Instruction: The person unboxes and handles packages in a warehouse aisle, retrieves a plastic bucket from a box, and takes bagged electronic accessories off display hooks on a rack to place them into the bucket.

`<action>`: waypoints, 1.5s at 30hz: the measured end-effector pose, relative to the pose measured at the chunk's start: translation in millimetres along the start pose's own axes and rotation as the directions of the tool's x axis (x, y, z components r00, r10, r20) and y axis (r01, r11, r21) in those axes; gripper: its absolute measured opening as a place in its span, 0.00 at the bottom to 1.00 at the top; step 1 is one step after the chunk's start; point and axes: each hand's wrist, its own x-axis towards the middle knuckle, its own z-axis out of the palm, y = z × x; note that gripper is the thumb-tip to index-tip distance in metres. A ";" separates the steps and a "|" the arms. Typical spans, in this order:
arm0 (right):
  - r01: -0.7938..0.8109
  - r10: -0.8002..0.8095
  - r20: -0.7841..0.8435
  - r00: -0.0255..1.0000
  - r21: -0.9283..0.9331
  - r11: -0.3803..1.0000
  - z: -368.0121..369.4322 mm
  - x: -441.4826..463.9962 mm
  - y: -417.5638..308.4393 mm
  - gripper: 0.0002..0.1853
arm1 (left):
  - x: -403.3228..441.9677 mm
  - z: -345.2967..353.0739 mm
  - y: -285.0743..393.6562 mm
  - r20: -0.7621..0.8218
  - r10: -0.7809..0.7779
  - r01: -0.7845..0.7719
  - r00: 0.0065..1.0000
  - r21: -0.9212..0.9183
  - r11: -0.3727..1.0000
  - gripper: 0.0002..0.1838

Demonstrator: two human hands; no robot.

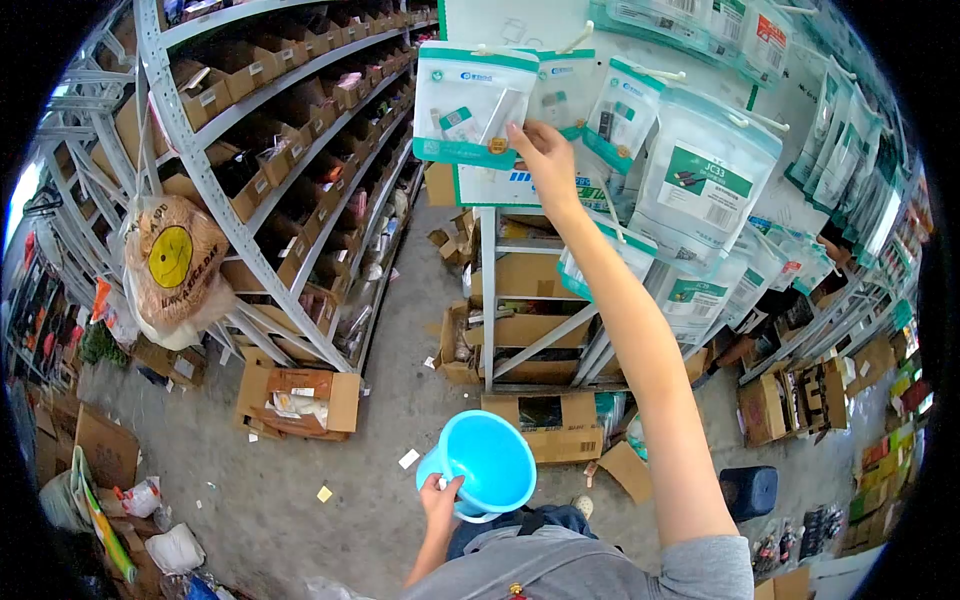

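My left hand is closed on the rim of a light-blue plastic bucket, which tilts in front of my waist with its inside showing. Up at the display board, my right hand grips the lower right corner of a white and teal zip packet. A small USB-like device is printed or seen on its front. Behind and beside my fingers hang similar packets. To their right is a larger pouch with a green JC33 label.
Long metal shelving with cardboard bins runs along the left. A plastic bag with a smiley face hangs from its post. Open cartons and paper scraps lie on the floor. A dark blue stool-like object stands at lower right.
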 end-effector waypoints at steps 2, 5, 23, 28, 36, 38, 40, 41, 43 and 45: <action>-0.035 0.033 0.049 0.998 0.049 0.998 4.5 7.3 -2.4 0.16 | 2.8 -8.4 -8.2 -0.008 0.000 0.000 1.000 0.008 1.000 0.12; -0.063 0.052 0.119 0.992 0.087 0.994 11.0 9.7 -17.1 0.16 | 10.6 -19.7 -16.5 -0.030 0.004 -0.003 1.000 0.044 0.999 0.11; 0.075 -0.169 0.166 0.972 0.460 0.885 50.3 -57.2 -104.5 0.11 | 18.7 -15.1 -15.9 0.022 0.030 -0.031 0.999 0.052 0.998 0.11; 0.027 -0.090 0.221 0.971 0.271 0.962 27.0 -99.0 -89.2 0.12 | 11.5 -11.1 -19.4 0.033 0.012 -0.013 0.999 0.007 1.000 0.12; -0.250 0.250 -0.013 0.968 -0.053 0.967 -87.5 -171.0 13.7 0.13 | 15.9 -11.3 -29.1 0.037 0.001 -0.001 0.999 0.011 1.000 0.12; -0.242 0.237 -0.108 0.965 -0.030 0.970 -109.3 -177.8 23.6 0.12 | 21.6 -9.9 -33.2 0.064 0.012 -0.014 0.998 0.031 0.999 0.12; -0.226 0.231 -0.189 0.955 0.048 0.973 -124.9 -179.4 28.5 0.11 | 19.4 -4.0 -25.3 0.074 0.006 -0.011 0.997 0.063 0.998 0.12; -0.226 0.231 -0.195 0.953 0.045 0.973 -131.4 -179.0 30.8 0.11 | 19.1 -1.3 -21.8 0.075 0.004 -0.011 0.997 0.092 0.996 0.12; -0.223 0.230 -0.229 0.946 0.059 0.973 -140.8 -177.2 32.1 0.12 | 20.4 3.1 -21.3 0.109 0.005 -0.013 0.994 0.077 0.997 0.12; -0.221 0.222 -0.230 0.947 0.033 0.975 -147.7 -175.1 33.0 0.12 | 18.3 8.7 -16.4 0.139 0.007 -0.015 0.990 0.059 0.998 0.12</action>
